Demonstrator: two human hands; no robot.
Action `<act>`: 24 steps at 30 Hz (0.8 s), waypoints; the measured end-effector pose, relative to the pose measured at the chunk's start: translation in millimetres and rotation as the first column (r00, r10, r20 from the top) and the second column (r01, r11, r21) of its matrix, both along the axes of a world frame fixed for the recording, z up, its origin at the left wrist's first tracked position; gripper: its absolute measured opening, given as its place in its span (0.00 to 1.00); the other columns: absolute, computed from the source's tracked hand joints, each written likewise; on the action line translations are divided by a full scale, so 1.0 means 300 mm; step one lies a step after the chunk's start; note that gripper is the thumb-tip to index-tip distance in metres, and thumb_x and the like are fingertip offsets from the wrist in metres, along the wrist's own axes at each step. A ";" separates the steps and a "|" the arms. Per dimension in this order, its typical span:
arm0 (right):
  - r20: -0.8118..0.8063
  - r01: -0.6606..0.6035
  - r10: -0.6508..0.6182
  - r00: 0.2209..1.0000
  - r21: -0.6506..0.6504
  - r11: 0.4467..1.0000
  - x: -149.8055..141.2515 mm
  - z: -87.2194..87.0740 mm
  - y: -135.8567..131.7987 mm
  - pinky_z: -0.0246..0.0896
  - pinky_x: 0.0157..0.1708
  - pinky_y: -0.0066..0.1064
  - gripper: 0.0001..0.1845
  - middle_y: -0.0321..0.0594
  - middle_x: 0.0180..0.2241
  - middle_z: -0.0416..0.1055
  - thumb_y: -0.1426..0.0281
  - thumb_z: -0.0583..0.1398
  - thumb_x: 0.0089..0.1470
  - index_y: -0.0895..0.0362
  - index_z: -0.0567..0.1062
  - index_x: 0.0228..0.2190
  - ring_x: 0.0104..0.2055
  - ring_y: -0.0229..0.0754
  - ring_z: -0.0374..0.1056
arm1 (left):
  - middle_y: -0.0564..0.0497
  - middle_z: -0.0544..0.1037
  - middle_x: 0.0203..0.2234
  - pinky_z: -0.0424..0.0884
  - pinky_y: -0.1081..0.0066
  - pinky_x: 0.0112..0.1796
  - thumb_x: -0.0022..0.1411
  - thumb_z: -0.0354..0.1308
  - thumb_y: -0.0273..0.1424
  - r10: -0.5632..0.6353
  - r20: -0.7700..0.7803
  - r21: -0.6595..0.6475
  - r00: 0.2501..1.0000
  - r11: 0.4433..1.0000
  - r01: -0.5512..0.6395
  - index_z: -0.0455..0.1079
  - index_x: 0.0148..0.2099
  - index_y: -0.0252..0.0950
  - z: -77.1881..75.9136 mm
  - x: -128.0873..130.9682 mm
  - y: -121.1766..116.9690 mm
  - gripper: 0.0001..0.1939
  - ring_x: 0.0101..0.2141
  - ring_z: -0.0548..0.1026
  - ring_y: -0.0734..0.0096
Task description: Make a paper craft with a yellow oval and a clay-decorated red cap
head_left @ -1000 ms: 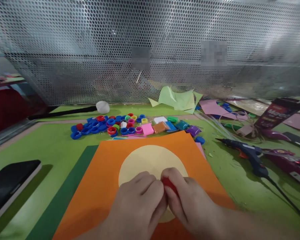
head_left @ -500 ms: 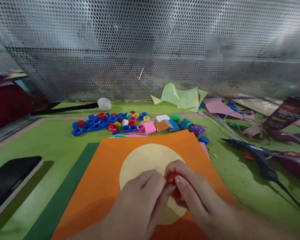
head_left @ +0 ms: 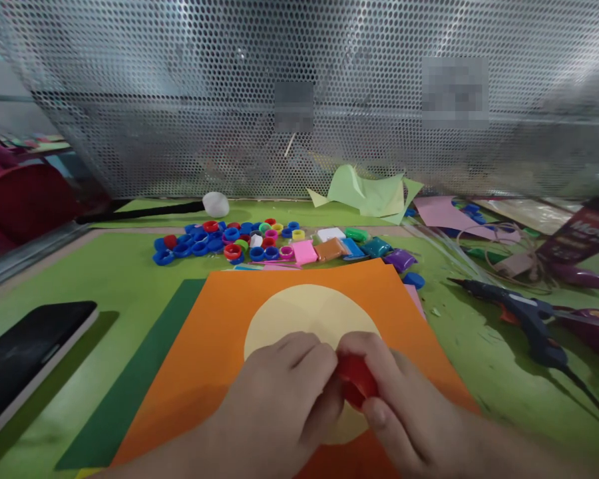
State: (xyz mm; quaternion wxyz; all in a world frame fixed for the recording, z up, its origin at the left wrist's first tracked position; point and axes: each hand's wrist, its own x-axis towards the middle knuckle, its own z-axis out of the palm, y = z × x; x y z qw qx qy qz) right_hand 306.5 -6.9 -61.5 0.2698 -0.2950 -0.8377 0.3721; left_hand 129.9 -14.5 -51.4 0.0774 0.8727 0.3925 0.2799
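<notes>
Both my hands meet low in the middle of the view over a pale yellow paper circle (head_left: pixel 304 313) that lies on an orange sheet (head_left: pixel 219 346). A small red lump of clay (head_left: pixel 357 380) is pinched between them. My left hand (head_left: pixel 279 406) is curled, its fingertips pressed against the lump. My right hand (head_left: pixel 404 412) wraps the lump from the right, thumb below it. The lump's far side is hidden by my fingers.
Several coloured plastic rings (head_left: pixel 224 241) and wrapped clay blocks (head_left: pixel 349 247) lie beyond the orange sheet. A blue glue gun (head_left: pixel 524 314) with its cord lies at right, a black phone (head_left: pixel 24 352) at left. A perforated metal screen (head_left: pixel 299 93) closes the back, with green paper scraps (head_left: pixel 367 193) against it.
My right hand's fingers have turned and closed further round the red lump, the thumb now below it. The view has shifted slightly; both hands stay over the circle.
</notes>
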 end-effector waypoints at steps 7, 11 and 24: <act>0.017 0.129 -0.131 0.991 -0.310 0.942 -0.026 0.036 -0.008 0.54 0.22 0.28 0.22 0.35 0.22 0.60 0.50 0.40 0.58 0.54 0.59 0.28 0.23 0.37 0.55 | 0.52 0.68 0.20 0.57 0.71 0.15 0.59 0.42 0.21 0.020 -0.304 0.391 0.952 0.914 0.106 0.62 0.31 0.35 -0.014 -0.013 0.021 0.10 0.21 0.65 0.67; 0.042 0.176 -0.171 0.984 -0.285 0.942 -0.040 0.031 -0.012 0.50 0.20 0.28 0.27 0.34 0.19 0.55 0.44 0.41 0.53 0.54 0.56 0.21 0.21 0.37 0.51 | 0.52 0.67 0.20 0.56 0.71 0.15 0.60 0.41 0.22 -0.034 -0.321 0.346 0.947 0.926 0.150 0.63 0.31 0.35 -0.013 -0.009 0.006 0.11 0.22 0.65 0.67; -0.105 0.224 -0.325 0.940 -0.528 0.819 -0.069 0.032 0.049 0.50 0.22 0.26 0.21 0.31 0.19 0.51 0.54 0.46 0.57 0.55 0.56 0.21 0.22 0.34 0.50 | 0.51 0.68 0.19 0.62 0.71 0.17 0.62 0.40 0.22 0.043 -0.142 0.223 0.989 0.975 -0.011 0.63 0.29 0.33 -0.003 0.021 0.068 0.14 0.20 0.66 0.69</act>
